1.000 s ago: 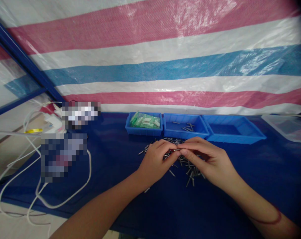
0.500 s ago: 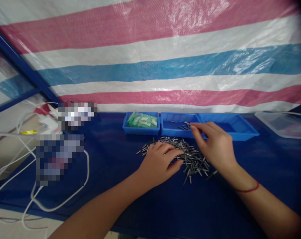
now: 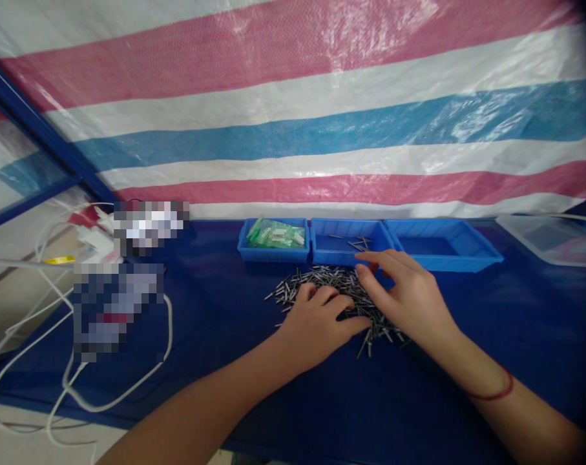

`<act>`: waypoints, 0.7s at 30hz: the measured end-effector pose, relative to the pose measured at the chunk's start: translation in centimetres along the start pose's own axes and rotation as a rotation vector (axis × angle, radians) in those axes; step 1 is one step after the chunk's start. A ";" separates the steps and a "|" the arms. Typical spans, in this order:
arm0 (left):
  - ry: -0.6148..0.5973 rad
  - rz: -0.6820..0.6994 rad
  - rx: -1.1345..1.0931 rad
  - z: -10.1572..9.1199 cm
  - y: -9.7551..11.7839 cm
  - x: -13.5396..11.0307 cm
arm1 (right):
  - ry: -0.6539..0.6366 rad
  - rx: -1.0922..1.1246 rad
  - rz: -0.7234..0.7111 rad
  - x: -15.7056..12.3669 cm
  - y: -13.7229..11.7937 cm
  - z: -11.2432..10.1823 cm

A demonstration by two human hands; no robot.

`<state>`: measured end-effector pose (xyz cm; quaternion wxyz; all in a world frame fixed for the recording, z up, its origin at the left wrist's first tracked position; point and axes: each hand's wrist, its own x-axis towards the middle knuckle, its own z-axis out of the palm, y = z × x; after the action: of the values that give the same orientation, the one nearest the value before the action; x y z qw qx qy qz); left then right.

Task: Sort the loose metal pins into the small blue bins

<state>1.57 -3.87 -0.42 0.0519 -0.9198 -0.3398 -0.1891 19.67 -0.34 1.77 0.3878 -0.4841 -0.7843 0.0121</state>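
Observation:
A loose pile of slim metal pins (image 3: 377, 323), which look like blind rivets, lies on the blue tabletop. My left hand (image 3: 322, 320) rests over the pile's near left part, fingers spread and bent, with no pin visible in its grasp. Above the pile's right side is my right hand (image 3: 411, 287), its thumb and index finger apart and nothing between them. Just beyond its fingertips stands the middle blue bin (image 3: 329, 250), holding several of the pins (image 3: 359, 245). The palms hide part of the pile.
A smaller blue bin (image 3: 273, 256) with green plastic packets (image 3: 278, 235) stands left of the middle one. Another blue bin (image 3: 467, 261) adjoins on the right, beside a clear plastic lid or tray (image 3: 549, 242). White cables (image 3: 169, 336) loop across the left side. Striped sheeting (image 3: 293, 142) hangs behind.
My right hand has drawn back from the middle bin towards the pile, and the pin it held now lies in that bin. My left hand has shifted slightly right, fingers spreading.

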 end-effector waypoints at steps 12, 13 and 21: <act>0.008 0.108 0.011 0.0 -0.2 0.2 | -0.043 0.069 -0.011 -0.2 -0.7 0.1; 0.013 0.108 0.003 0.0 -0.1 0.3 | -0.042 0.067 -0.014 -0.3 -0.7 0.2; 0.024 0.002 -0.023 0.2 -0.2 0.2 | -0.054 0.065 -0.024 -0.4 -0.8 0.3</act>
<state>1.70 -3.56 -0.48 0.0453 -0.9184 -0.3361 -0.2039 19.00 -0.96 1.69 0.3822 -0.4612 -0.7994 0.0457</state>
